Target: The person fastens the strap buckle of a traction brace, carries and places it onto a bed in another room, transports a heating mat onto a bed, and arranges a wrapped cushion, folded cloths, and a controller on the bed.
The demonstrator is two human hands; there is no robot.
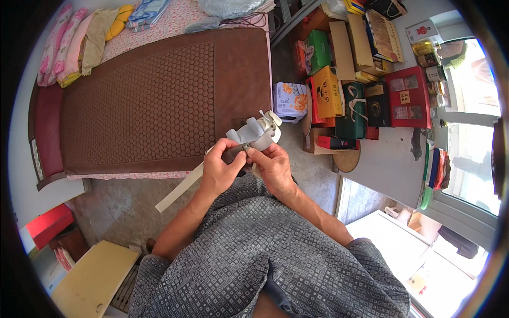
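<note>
A light grey moulded piece (246, 131) with curled cream straps (273, 123) is up in front of my body, near the bed's right corner. My left hand (216, 168) is closed on a grey-brown band (231, 153) at its near side, thumb and fingers pinching it. Opposite, my right hand (273, 167) grips the same band, its thumb close to my left thumb. Between the thumbs sits a small metallic fitting (246, 146), too small to make out fully. A long flat cream strap (179, 186) hangs down to the left from behind my left hand.
A bed with a brown honeycomb-patterned mat (143, 100) lies ahead, bedding folded on its far side. At the right stand stacked gift boxes (328, 95), a white-and-orange tin (291, 100) and a windowsill with jars. A yellowish board (95, 278) is at lower left.
</note>
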